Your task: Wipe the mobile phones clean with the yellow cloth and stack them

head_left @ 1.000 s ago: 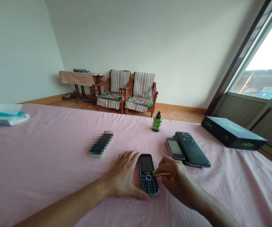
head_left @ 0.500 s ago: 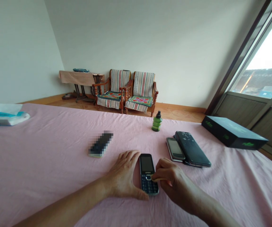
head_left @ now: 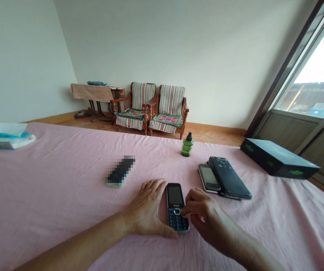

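Observation:
A dark keypad phone (head_left: 174,195) lies face up on the pink cloth, its screen dark and its keys toward me. My left hand (head_left: 149,210) steadies it from the left, fingertips at the upper left corner and thumb along the bottom edge. From the right, my right hand (head_left: 200,209) presses its bent fingertips against the keypad beside the centre button. Its fingers are curled together; a small pale edge shows under them, too small to name. Part of the keypad's right side is hidden by these fingers.
A pixelated phone-shaped item (head_left: 120,172) lies left. A silver-edged phone (head_left: 209,178) and a larger dark phone (head_left: 229,178) lie to the right. Farther off stand a green spray bottle (head_left: 187,146) and a black box (head_left: 277,158). A tissue pack (head_left: 6,137) is far left.
My right fingertips have shifted very slightly on the keypad. The phone and my left hand stay in place.

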Motion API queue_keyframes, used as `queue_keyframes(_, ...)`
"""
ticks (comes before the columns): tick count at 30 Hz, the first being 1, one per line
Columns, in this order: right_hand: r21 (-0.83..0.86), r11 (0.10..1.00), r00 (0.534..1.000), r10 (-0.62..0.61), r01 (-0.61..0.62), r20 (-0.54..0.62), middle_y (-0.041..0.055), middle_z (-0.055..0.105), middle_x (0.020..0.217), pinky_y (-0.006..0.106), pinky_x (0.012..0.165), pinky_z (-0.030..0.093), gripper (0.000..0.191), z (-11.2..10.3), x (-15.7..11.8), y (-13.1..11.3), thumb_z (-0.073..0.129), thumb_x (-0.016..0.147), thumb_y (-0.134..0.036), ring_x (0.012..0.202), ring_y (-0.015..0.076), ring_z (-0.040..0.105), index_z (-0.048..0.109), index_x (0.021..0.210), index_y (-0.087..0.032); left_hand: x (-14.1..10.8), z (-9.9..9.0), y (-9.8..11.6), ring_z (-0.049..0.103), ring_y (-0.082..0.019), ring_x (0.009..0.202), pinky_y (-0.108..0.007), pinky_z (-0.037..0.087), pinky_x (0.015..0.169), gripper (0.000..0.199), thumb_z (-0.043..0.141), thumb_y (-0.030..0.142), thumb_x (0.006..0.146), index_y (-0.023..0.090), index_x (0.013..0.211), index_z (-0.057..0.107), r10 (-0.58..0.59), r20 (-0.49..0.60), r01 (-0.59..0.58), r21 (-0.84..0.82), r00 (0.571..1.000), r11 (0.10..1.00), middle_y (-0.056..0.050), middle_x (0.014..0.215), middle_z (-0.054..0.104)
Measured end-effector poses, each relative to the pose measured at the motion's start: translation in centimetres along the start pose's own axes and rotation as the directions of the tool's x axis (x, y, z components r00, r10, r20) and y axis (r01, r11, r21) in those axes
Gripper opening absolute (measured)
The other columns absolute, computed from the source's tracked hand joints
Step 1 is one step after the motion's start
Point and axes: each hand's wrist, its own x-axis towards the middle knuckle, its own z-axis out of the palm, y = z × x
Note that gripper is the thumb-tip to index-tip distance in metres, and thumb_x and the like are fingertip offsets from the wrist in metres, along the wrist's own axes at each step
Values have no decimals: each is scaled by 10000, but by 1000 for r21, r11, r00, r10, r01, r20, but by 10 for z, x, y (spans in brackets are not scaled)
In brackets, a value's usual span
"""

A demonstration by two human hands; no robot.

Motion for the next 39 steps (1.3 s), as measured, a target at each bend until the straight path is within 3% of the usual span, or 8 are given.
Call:
queue_keyframes(17,47,999,1000,-9,10,-19,17,542,804,220,639,399,369,2,1,-1,442,685,83,766,125,518,689,721,-189,0,2,-2,350,-401,1274,-548,271,1052,1055,751,655,457,230,1340,360,17,-16,-17,-7,1000,1000,-136,1378,404)
queue_keyframes(33,-29,1000,999,2,-3,-32,25,516,785,248,650,395,370,-1,4,1,431,734,63,767,141,506,703,762,-187,0,1,0,348,-384,1282,-541,279,1061,1052,734,659,479,199,1345,354,10,7,-10,18,1000,1000,-157,1391,388)
queue_keyframes(39,14,1000,998,-21,22,-57,21,516,800,251,683,393,375,6,6,1,415,716,83,807,144,501,679,762,-179,0,1,0,348,-390,1276,-539,276,1064,1076,751,659,452,182,1335,364,-2,-1,2,8,1000,1000,-160,1373,404)
